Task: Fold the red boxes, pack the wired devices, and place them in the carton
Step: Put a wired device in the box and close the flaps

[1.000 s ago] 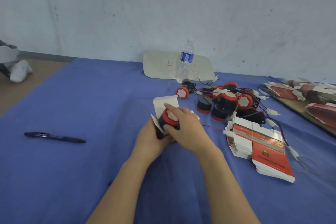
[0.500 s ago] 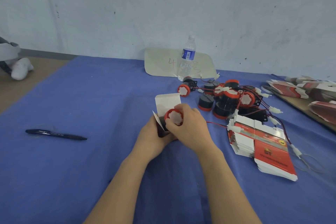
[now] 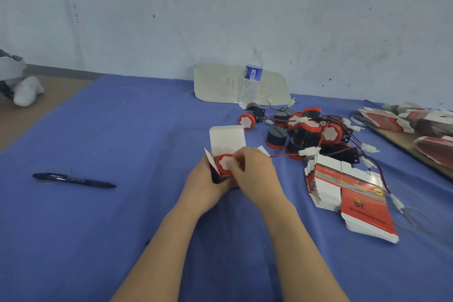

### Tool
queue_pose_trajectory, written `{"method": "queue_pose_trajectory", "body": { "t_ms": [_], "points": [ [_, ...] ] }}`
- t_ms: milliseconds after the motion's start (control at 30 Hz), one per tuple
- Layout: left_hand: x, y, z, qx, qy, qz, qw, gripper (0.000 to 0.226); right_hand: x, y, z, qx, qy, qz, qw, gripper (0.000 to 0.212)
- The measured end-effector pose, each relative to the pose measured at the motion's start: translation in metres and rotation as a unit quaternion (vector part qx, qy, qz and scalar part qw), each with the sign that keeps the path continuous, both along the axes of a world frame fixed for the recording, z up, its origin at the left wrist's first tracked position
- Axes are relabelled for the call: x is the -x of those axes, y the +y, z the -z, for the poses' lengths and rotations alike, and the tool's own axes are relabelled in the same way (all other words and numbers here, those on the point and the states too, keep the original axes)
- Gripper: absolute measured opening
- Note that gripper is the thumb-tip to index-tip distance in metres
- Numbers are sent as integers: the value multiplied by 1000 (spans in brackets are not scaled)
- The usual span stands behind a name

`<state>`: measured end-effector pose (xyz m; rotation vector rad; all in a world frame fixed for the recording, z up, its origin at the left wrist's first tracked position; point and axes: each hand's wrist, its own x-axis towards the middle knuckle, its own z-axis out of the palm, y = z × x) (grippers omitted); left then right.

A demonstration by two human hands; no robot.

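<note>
Mid-surface: red box [image 3: 226, 138], upright, lid flap open w/ white inside facing the camera. Its body is mostly hidden behind both hands, only a dark sliver showing btwn them. The left hand [image 3: 204, 185] wraps the box body from the left and below; fingers on the far side not vis. The right hand [image 3: 256, 174] has fingers curled onto the wired device [image 3: 225, 163], pinching its red-rimmed white top, which pokes out of the box mouth. Rest of the device is hidden in the box, so depth can't be told. A red wire [image 3: 282, 155] runs from under the right hand to a white connector [image 3: 309, 151].

Just right of the box: loose devices [image 3: 311, 131] in a heap, wires tangled, count hard to make out. Near right: flat box stack [image 3: 353, 200], fanned, top one red/white. Far right: spare flat boxes [image 3: 397, 119] on a brown board [image 3: 397, 140], cut off by frame edge, blurred. At left edge a white bundle [image 3: 25, 92], cut off, can't identify.

Writing: top flat box reads "ST" in yellow w/ a gold emblem above; white line under it too blurred. A pale card [image 3: 218, 86] against the wall has a red "4"; other red marks sit behind the water bottle [image 3: 252, 78], unreadable. Bottle label blue, text too small. A pen [image 3: 73, 180] lies well left on the blue surface [image 3: 122, 130], print not legible.
</note>
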<state>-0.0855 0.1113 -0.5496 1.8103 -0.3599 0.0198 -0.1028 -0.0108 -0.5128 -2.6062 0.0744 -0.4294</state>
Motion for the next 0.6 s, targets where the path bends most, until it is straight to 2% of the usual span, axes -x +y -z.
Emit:
{"method": "queue_pose_trajectory", "body": {
  "t_ms": [100,267,333,400,433,500,533,600],
  "points": [
    [0,-1,-1,11,16,7,1000,31,0,8,-2,89,21,30,995,28],
    [-1,-9,-2,31,43,-30,998,18,0,6,-8,99,63,20,993,27],
    [0,-16,-1,29,28,-79,996,17,3,4,-6,74,31,-11,997,27],
    [0,-22,0,28,15,-120,992,12,8,-1,-9,-27,-74,-3,997,23],
    [0,-24,0,32,19,-133,990,12,9,-7,-13,-67,-150,35,986,23],
    [0,-25,1,37,30,-148,988,16,12,-19,-20,-73,-255,154,952,29],
    [0,-26,1,36,33,-151,987,16,14,-25,-23,-56,-247,203,946,31],
    [1,-27,2,27,32,-156,987,15,17,-34,-25,-22,-128,249,960,31]
  ]
}}
